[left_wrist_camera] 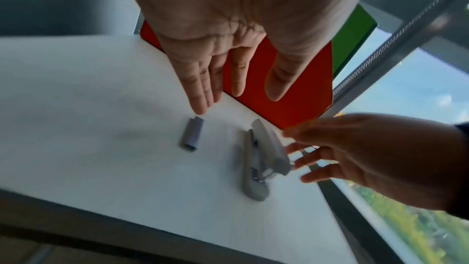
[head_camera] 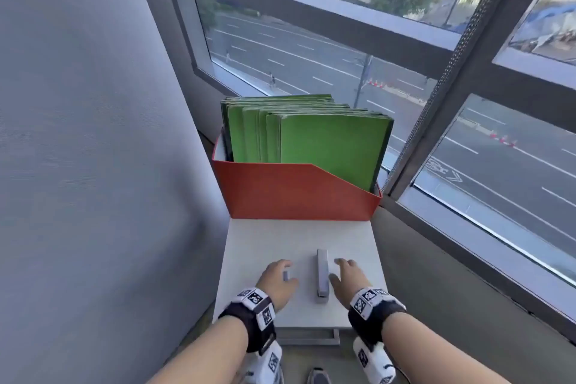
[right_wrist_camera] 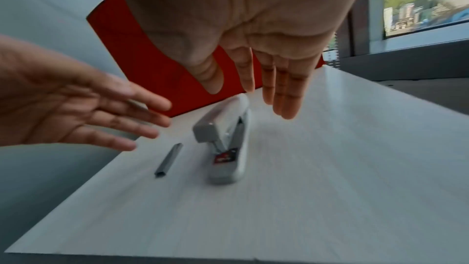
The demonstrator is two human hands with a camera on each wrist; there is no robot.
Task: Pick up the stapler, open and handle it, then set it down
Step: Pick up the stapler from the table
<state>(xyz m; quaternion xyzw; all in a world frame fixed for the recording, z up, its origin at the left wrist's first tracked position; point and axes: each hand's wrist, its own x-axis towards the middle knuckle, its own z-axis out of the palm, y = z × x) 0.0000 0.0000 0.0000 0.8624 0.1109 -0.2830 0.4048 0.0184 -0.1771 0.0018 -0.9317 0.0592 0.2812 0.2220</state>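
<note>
A grey stapler (head_camera: 322, 274) (left_wrist_camera: 261, 160) (right_wrist_camera: 225, 144) lies lengthwise on the small white table (head_camera: 255, 246), its top arm slightly raised at the rear. A short grey strip of staples (head_camera: 285, 275) (left_wrist_camera: 192, 137) (right_wrist_camera: 168, 160) lies to its left. My left hand (head_camera: 277, 282) (left_wrist_camera: 223, 79) hovers over the strip with straight fingers, touching nothing. To the stapler's right my right hand (head_camera: 346, 277) (right_wrist_camera: 256, 87) is spread, fingers straight, close beside the stapler but holding nothing.
A red file box (head_camera: 296, 193) full of green folders (head_camera: 327, 143) stands at the table's far end. A grey wall (head_camera: 78, 134) rises on the left and windows (head_camera: 498, 165) on the right. The table's front edge lies just under my wrists.
</note>
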